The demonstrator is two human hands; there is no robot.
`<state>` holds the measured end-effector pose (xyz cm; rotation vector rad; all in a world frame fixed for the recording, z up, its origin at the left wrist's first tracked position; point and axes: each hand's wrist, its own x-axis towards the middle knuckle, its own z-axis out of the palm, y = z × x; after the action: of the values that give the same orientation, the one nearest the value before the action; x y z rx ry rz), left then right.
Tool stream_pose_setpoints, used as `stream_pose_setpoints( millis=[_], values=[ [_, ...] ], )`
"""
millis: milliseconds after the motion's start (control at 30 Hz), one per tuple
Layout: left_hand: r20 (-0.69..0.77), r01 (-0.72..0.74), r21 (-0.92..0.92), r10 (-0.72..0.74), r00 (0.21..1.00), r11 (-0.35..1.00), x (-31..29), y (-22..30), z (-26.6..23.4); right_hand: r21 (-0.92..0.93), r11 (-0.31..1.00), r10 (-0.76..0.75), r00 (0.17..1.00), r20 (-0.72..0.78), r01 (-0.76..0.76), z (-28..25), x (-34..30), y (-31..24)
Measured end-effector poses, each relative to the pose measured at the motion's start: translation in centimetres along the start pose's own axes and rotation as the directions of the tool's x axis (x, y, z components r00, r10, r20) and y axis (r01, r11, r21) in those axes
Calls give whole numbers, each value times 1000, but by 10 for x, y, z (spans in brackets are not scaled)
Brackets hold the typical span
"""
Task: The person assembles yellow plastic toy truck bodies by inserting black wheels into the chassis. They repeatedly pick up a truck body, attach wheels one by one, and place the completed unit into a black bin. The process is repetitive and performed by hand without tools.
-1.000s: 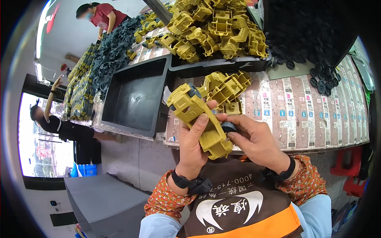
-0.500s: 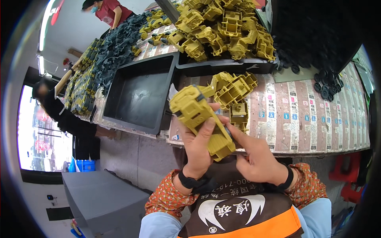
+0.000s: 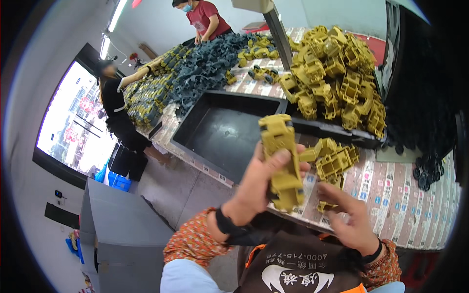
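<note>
My left hand grips a yellow plastic toy truck body, thumb across its side and fingers behind. The body is held upright above the table edge, with small dark spots near its ends. My right hand is apart from it, to the right, thumb and fingers spread. A small yellow part shows between those fingers, seemingly on the table beyond them. Just past the right hand, several loose yellow toy bodies lie on the table.
An empty black tray sits left of centre. Behind the loose bodies stands another black tray heaped with yellow bodies. Black wheels lie at right. Dark grey parts pile up far left, near two people. A grey box stands lower left.
My right hand has come off the truck body and moved right, its fingers opening. The left hand still holds the body, now more upright. The whole view has swung leftward.
</note>
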<state>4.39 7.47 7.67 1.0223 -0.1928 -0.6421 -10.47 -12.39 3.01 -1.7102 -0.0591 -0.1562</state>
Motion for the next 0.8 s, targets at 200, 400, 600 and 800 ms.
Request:
stream_pose_setpoints(
  millis=[200, 400, 600, 800],
  values=[
    [-80, 119, -11, -119, 990, 993, 109, 99, -98, -50, 973, 181, 882, -435, -224, -70, -31, 52],
    [-349, 82, 171, -18, 937, 982, 257, 127, -167, -612, 733, -88, 851, -518, -296, -79, -91, 105],
    [-507, -35, 43, 51, 860, 998, 389, 105, -213, -779, 577, -94, 927, -364, -247, -52, -88, 107],
    [-476, -122, 188, 199, 857, 975, 428, 79, -197, -801, 570, -168, 929, -330, -181, -59, -73, 101]
  ],
)
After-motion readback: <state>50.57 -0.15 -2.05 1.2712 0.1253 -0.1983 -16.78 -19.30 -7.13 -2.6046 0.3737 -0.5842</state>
